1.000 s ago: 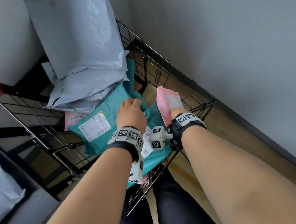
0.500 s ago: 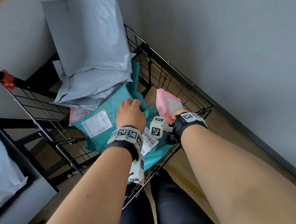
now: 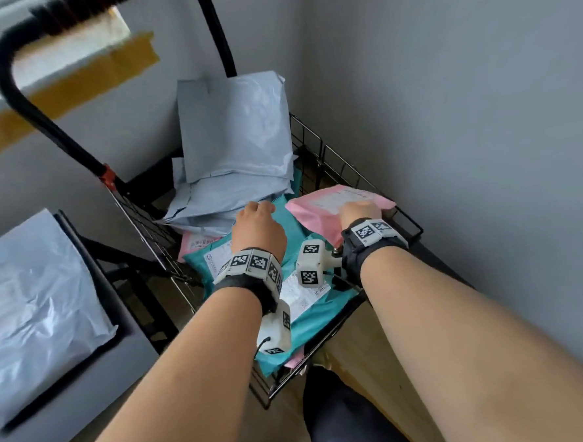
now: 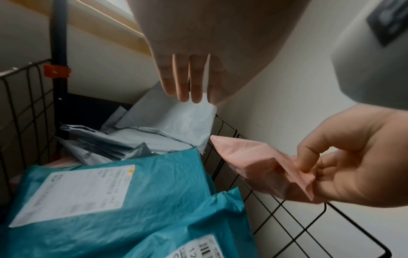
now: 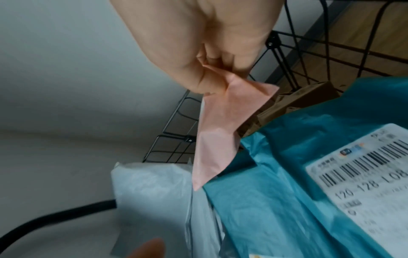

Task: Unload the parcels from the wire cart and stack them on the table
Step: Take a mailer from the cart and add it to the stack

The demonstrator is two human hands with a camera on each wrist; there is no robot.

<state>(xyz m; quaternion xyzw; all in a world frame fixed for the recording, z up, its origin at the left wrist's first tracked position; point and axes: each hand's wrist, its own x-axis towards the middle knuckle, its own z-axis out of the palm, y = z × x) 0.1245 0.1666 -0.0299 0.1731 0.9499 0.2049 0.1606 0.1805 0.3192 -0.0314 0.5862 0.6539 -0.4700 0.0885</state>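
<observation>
The black wire cart (image 3: pixel 350 171) holds teal parcels (image 3: pixel 219 259), a pile of grey parcels (image 3: pixel 234 139) at its far end and a pink one (image 3: pixel 196 242) underneath. My right hand (image 3: pixel 359 211) pinches the near edge of another pink parcel (image 3: pixel 330 203) and holds it above the cart's right side. In the left wrist view its fingers (image 4: pixel 309 157) crumple the pink parcel (image 4: pixel 249 162). My left hand (image 3: pixel 259 219) hovers over the teal parcels with straight fingers (image 4: pixel 189 90) and holds nothing. The right wrist view shows the pink parcel (image 5: pixel 218 132) hanging over a teal parcel (image 5: pixel 276 200).
A dark table (image 3: pixel 131 364) stands left of the cart with a grey parcel (image 3: pixel 32 298) on it. The cart's black handle (image 3: pixel 27 107) rises at the far left. Grey walls close in behind and to the right. A brown paper package (image 5: pixel 293 103) lies low in the cart.
My right hand has lifted the pink parcel and tipped it flatter, higher above the cart's right side. My left hand stays over the teal parcels. The head view has swung up and left.
</observation>
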